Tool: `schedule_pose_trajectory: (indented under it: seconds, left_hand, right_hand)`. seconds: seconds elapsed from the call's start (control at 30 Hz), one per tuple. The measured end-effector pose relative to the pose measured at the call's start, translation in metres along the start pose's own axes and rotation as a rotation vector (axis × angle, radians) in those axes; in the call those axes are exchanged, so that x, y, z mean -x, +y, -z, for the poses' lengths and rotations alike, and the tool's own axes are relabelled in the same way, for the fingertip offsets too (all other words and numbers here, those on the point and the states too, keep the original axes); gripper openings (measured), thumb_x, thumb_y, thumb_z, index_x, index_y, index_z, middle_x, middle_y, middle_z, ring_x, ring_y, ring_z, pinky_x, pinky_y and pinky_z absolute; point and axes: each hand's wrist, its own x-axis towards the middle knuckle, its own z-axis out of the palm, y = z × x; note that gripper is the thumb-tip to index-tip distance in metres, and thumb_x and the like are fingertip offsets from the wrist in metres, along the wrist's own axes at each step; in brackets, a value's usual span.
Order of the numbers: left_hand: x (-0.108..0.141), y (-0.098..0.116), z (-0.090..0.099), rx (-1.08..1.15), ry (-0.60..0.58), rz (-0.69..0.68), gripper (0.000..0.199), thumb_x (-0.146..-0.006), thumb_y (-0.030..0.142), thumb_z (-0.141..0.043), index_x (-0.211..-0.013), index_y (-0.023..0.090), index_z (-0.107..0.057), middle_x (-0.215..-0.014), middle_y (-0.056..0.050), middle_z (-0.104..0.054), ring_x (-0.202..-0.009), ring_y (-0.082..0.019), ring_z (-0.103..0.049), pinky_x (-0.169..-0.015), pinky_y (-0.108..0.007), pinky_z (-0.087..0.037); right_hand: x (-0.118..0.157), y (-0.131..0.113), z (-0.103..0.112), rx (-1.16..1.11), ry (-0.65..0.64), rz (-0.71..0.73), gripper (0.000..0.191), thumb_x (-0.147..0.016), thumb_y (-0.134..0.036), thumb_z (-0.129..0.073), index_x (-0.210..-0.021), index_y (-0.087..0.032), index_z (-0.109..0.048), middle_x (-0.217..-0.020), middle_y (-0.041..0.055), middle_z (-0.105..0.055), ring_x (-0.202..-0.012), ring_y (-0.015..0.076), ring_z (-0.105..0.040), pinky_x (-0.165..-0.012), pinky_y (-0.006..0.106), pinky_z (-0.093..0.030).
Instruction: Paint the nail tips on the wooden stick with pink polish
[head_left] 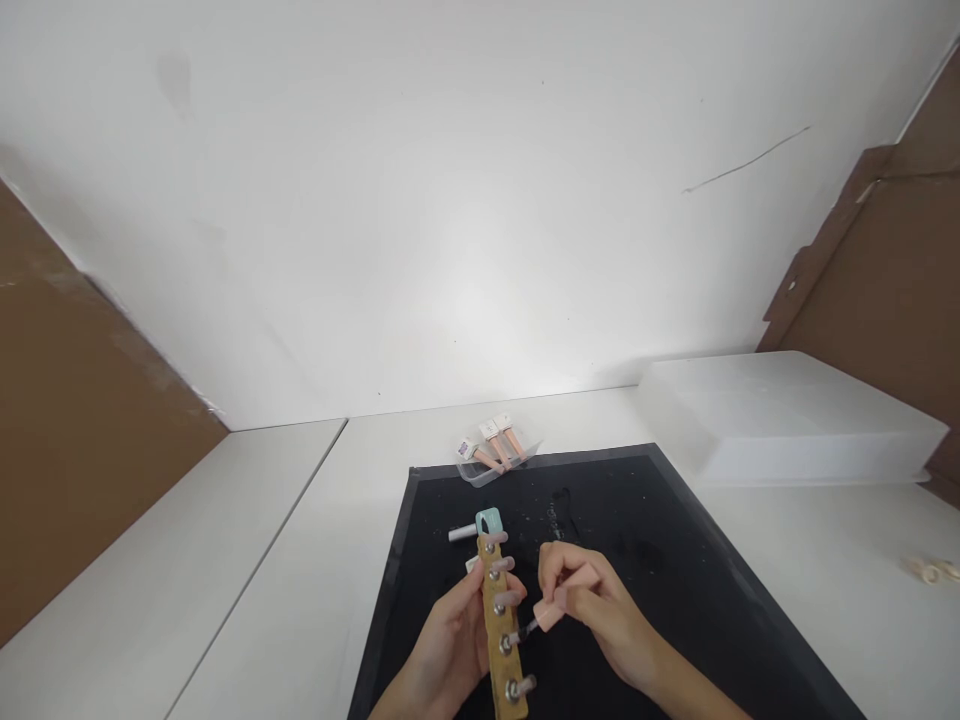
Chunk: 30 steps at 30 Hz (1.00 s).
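My left hand (459, 632) is closed around a tan strip (495, 630) that bears a row of several metal studs with pale nail tips standing out to the right. Between the fingers of my right hand (600, 610) is a nail polish brush (553, 612) with a pink cap handle. Its dark bristle end is at a nail tip (517, 637) low in the row; I cannot tell if it touches. A teal polish bottle (489, 521) with a white cap lies just beyond the strip. Behind my left thumb, a small white item (472, 564) is mostly hidden.
A black mat (645, 530) covers the middle of the white table (300, 560). At its far edge sits a clear tray (474, 478) with several pink-capped bottles (495, 440). A white plastic box (795, 420) stands at the right, with small beige items (930, 570) nearer me.
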Motion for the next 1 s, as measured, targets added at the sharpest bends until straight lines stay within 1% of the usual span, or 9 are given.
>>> schedule_pose_trajectory:
  seconds: [0.3,0.43,0.57,0.7,0.8,0.9,1.0]
  left_hand:
    - [0.001,0.001,-0.002,-0.002,0.004,0.012,0.033,-0.082,0.047,-0.048,-0.089,0.017,-0.061,-0.064,0.001,-0.048,-0.056,-0.012,-0.042,-0.061,-0.026,-0.034]
    - [0.002,0.001,-0.003,0.006,-0.024,-0.005,0.032,-0.079,0.047,-0.053,-0.085,0.017,-0.061,-0.063,0.003,-0.045,-0.055,-0.011,-0.041,-0.059,-0.025,-0.034]
    - [0.002,0.003,-0.004,-0.02,-0.01,0.019,0.031,-0.082,0.045,-0.049,-0.085,0.016,-0.061,-0.064,0.002,-0.046,-0.057,-0.011,-0.042,-0.06,-0.024,-0.034]
    - [0.003,0.004,-0.009,-0.03,0.02,0.013,0.032,-0.084,0.044,-0.046,-0.083,0.016,-0.061,-0.064,0.002,-0.045,-0.059,-0.011,-0.043,-0.061,-0.024,-0.034]
    - [0.004,0.004,-0.009,-0.035,0.034,0.034,0.034,-0.087,0.043,-0.04,-0.087,0.016,-0.061,-0.066,0.001,-0.046,-0.06,-0.012,-0.044,-0.062,-0.026,-0.036]
    - [0.004,0.005,-0.008,-0.041,0.036,0.041,0.036,-0.088,0.043,-0.036,-0.091,0.017,-0.061,-0.068,0.001,-0.047,-0.062,-0.014,-0.045,-0.063,-0.028,-0.037]
    - [0.004,0.004,-0.007,-0.039,0.037,0.031,0.035,-0.088,0.043,-0.037,-0.093,0.017,-0.06,-0.067,0.001,-0.047,-0.061,-0.013,-0.044,-0.063,-0.027,-0.037]
  right_hand:
    - [0.001,0.002,0.001,0.028,0.019,-0.005,0.011,-0.063,-0.012,-0.049,-0.057,-0.017,-0.055,-0.054,-0.0021,-0.048,-0.057,0.0146,-0.049,-0.056,0.025,-0.036]
    - [0.0,0.003,0.002,0.005,0.024,0.003,0.009,-0.063,-0.014,-0.05,-0.057,-0.017,-0.056,-0.057,-0.0016,-0.047,-0.057,0.014,-0.046,-0.055,0.025,-0.032]
    - [0.001,0.001,0.001,-0.003,0.016,-0.004,0.007,-0.064,-0.018,-0.053,-0.058,-0.016,-0.056,-0.058,-0.0016,-0.045,-0.055,0.013,-0.04,-0.054,0.025,-0.029]
    - [0.002,-0.001,-0.001,-0.014,-0.032,-0.008,0.007,-0.065,-0.017,-0.053,-0.059,-0.017,-0.057,-0.059,-0.0019,-0.044,-0.055,0.0127,-0.042,-0.055,0.025,-0.032]
    - [0.001,-0.002,-0.003,0.009,-0.042,0.001,0.007,-0.065,-0.017,-0.052,-0.059,-0.017,-0.056,-0.059,-0.0019,-0.045,-0.055,0.013,-0.044,-0.055,0.025,-0.034]
    - [0.001,-0.005,-0.004,0.05,-0.047,0.007,0.01,-0.068,-0.02,-0.054,-0.059,-0.017,-0.055,-0.058,-0.0017,-0.047,-0.055,0.0136,-0.045,-0.054,0.025,-0.034]
    - [0.002,-0.008,-0.005,0.089,-0.057,0.001,0.013,-0.071,-0.024,-0.055,-0.059,-0.017,-0.055,-0.058,-0.0013,-0.049,-0.056,0.0138,-0.046,-0.055,0.026,-0.034]
